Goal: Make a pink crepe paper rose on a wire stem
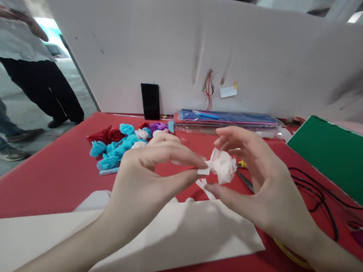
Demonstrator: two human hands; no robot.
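A pale pink crepe-paper flower (224,166) is held above the table by its narrow base. My left hand (158,166) pinches that base between thumb and forefinger, with a small white paper tab (203,171) at the fingertips. Curved around the flower's other side is my right hand (259,174), its thumb and fingers apart; whether a fingertip brushes the petals I cannot tell. White paper strips (205,188) lie below the flower. Scissors (246,182) rest partly hidden behind my right hand. Under both hands a long white paper sheet (176,251) lies on the red table (48,173).
Several blue, red, purple and pink paper flowers (117,146) are piled at back left. A black phone (150,101) leans against the white wall. Plastic-wrapped paper packs (226,121) lie behind. At right are a green board (339,155) and black cable (323,197). People (38,66) stand left.
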